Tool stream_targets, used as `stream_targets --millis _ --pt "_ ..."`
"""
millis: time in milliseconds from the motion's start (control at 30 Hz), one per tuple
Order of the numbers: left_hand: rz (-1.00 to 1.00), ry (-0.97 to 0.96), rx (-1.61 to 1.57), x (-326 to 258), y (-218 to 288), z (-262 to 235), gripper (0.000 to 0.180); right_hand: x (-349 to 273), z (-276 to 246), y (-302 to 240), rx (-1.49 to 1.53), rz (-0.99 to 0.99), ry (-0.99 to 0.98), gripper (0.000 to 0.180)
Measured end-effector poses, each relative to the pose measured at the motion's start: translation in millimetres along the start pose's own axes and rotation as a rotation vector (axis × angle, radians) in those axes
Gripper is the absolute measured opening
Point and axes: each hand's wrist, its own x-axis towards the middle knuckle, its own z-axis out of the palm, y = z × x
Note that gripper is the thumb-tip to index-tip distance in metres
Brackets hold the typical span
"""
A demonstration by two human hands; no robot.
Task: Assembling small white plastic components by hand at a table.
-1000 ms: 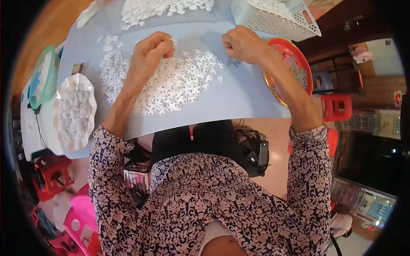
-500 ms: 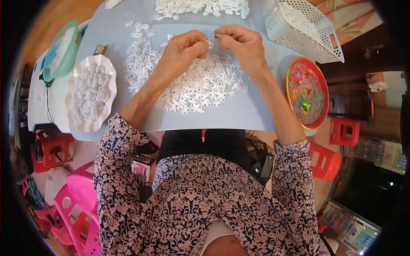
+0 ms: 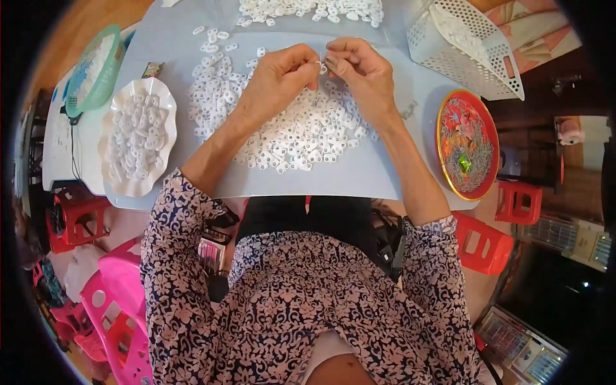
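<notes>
Above a heap of small white oval plastic pieces with holes [image 3: 298, 138], my two hands meet, fingertips almost touching. My left hand [image 3: 285, 76] is closed in a pinch on one small white plastic piece [image 3: 323, 67], which pokes out toward the other hand. The fingers of my right hand [image 3: 364, 69] are pinched together right beside that piece. What they hold, if anything, is too small to make out. Both forearms rest over the grey-blue table [image 3: 378, 183], on either side of the heap.
A scalloped white dish [image 3: 170, 131] of similar pieces stands left, with a green basket [image 3: 115, 61] beyond it. At right are a red, gold-rimmed bowl [image 3: 491, 122] of small grey metal bits and a perforated white basket [image 3: 471, 70]. More pieces [image 3: 308, 8] lie at the far side.
My right hand has come closer to the left, so its fingertips now sit beside the white piece. My left hand keeps its pinch. The view has shifted slightly.
</notes>
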Motion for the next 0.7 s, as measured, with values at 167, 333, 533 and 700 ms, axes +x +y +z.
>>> stream_targets --millis 167,333,533,700 --pt "0.006 -0.01 0.02 0.7 -2.2 1.1 0.013 -0.5 -0.5 1.1 0.006 -0.011 0.009 0.023" --pt "0.068 0.042 0.0 1.9 -5.0 2.5 0.016 -0.3 -2.5 -0.2 -0.002 -0.038 0.016 0.024" --pt "0.085 0.03 0.008 1.9 -5.5 2.3 0.016 -2.3 -0.6 -3.6 -0.011 -0.033 0.004 0.024" --pt "0.082 0.031 0.017 1.1 -4.3 2.9 0.016 -1.9 -0.6 -3.9 0.007 -0.036 0.005 0.023"
